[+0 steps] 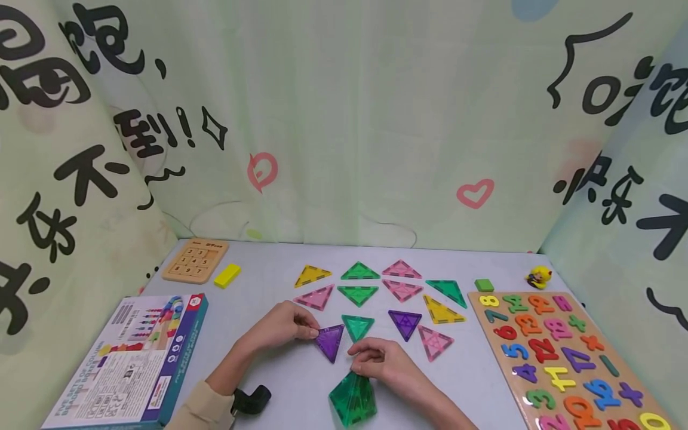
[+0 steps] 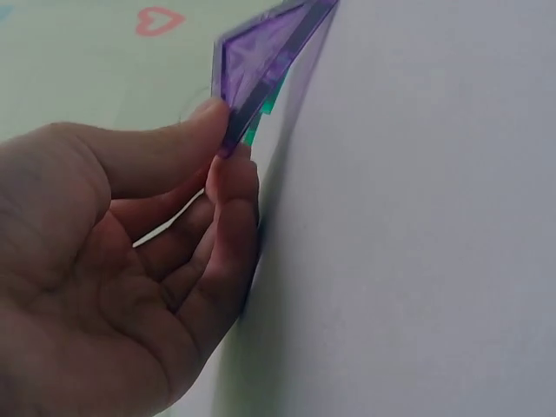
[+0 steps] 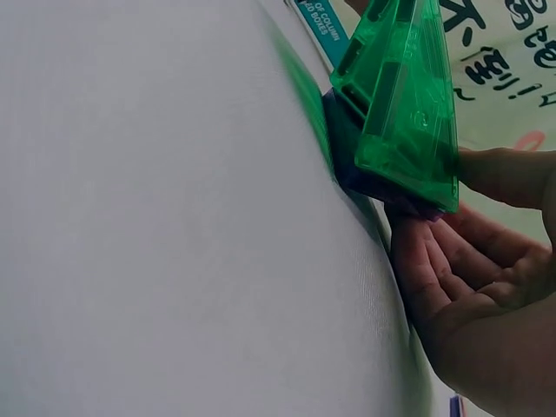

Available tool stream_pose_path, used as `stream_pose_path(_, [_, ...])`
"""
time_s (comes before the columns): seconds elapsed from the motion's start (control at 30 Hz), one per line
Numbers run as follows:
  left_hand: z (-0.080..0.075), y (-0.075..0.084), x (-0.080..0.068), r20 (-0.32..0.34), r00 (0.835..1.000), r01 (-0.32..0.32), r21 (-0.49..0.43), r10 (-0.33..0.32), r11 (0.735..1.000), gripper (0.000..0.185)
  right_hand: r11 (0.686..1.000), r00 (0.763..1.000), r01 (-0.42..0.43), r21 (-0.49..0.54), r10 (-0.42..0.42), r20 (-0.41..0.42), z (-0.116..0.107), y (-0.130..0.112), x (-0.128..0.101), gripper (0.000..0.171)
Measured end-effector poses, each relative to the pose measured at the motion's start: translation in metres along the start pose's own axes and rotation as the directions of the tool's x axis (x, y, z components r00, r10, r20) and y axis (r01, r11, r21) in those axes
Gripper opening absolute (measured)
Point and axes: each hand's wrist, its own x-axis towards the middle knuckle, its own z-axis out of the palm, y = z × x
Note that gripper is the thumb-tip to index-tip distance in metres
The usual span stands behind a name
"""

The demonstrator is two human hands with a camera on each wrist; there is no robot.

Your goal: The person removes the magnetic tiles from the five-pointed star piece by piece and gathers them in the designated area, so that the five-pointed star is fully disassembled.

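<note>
Midway, by the look: green translucent tile pyramid (image 1: pixel 352 399) stands assembled near table edge; many flat triangle tiles (image 1: pixel 402 290) lie unused beyond. Left hand (image 1: pixel 282 325) pinches purple translucent triangle tile (image 1: pixel 329 341) by corner, tilted off grey table (image 1: pixel 279 382). Right hand (image 1: pixel 383 362) grasps pyramid apex, just beside purple tile.

Beige sleeve (image 1: pixel 206 406) on left arm (right arm bare).
</note>
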Motion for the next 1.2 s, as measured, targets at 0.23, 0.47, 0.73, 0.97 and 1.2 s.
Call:
stream_pose_path(0.23, [0.001,-0.001,0.000,-0.115,0.991,0.065,0.007,-0.064,0.998,0.009,1.000,1.000,-0.014,-0.001,0.014,0.017,0.000,0.000,0.000,0.031])
stream_pose_path(0.47, [0.008,0.000,0.002,-0.215,0.974,0.092,0.072,-0.075,0.993,0.009,1.000,0.999,-0.013,-0.011,0.014,0.044,-0.002,0.001,-0.001,0.031])
stream_pose_path(0.73, [0.008,0.006,-0.002,-0.212,0.973,0.119,0.103,-0.095,0.987,0.009,0.996,0.992,0.017,-0.093,-0.005,0.128,-0.010,-0.007,-0.007,0.027])
stream_pose_path(0.97, [0.010,0.023,-0.014,0.147,0.986,0.066,0.077,-0.076,0.995,0.014,0.997,0.998,-0.005,0.079,0.000,0.057,-0.010,-0.003,-0.007,0.033])
stream_pose_path(1.2, [0.017,0.033,-0.019,0.412,0.909,0.099,-0.093,-0.052,0.991,0.011,0.992,0.997,0.031,0.124,-0.022,-0.081,-0.005,-0.004,-0.006,0.035])
